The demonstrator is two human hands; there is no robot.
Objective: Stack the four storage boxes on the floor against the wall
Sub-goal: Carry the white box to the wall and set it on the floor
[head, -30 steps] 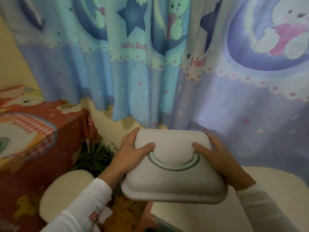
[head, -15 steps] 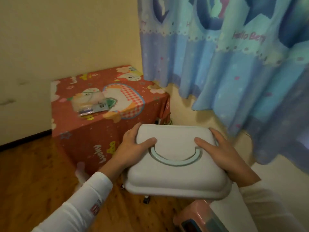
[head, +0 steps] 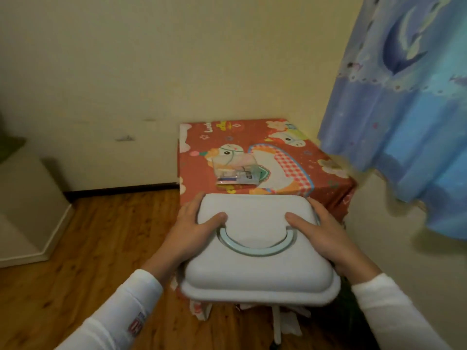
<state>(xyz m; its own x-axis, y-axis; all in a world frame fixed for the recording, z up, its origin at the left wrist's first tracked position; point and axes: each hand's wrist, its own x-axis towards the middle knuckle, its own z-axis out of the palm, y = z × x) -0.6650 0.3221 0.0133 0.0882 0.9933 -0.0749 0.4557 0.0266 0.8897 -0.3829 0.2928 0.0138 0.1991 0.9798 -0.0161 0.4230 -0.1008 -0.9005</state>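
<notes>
Gripping from nine o'clock, our left hand (head: 195, 234) clamps the pale storage box (head: 257, 251), thumb pressed on its lid beside the recessed blue handle (head: 255, 250). We hold the box in the air above the wooden floor (head: 88, 248). At three o'clock our right hand (head: 322, 237) mirrors that clasp. At twelve o'clock sits a red cartoon-covered table (head: 290, 170), with a blue curtain (head: 404, 122) at two o'clock.

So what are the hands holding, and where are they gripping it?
A white storage box, held by its two short sides: left hand and right hand, thumbs on the lid.
</notes>
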